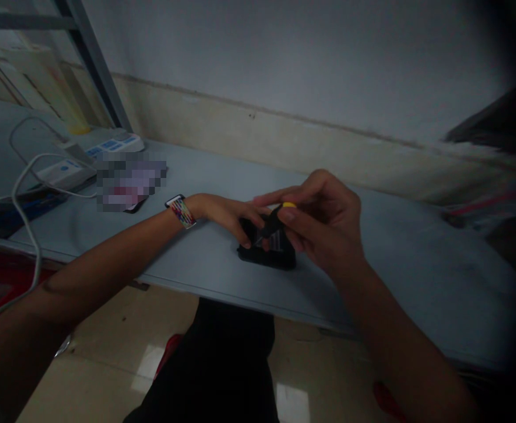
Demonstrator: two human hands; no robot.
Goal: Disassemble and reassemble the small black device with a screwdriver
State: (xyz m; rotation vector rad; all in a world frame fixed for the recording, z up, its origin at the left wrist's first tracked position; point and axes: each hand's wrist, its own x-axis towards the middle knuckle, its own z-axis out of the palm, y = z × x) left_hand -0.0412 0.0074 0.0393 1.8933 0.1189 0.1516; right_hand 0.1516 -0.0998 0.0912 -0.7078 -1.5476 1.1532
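A black rectangular device lies on the grey-blue table near its front edge. My left hand, a colourful banded watch on its wrist, rests on the device with fingers apart. My right hand pinches a small black and yellow tool between thumb and fingers. The tool slants down to the left, its thin tip over the device close to my left fingers. Whether the tip touches the device is too dark to tell.
At the left lie a phone with a blurred screen, a white power strip and white cables. A translucent cup stands behind them. A metal frame rises by the wall.
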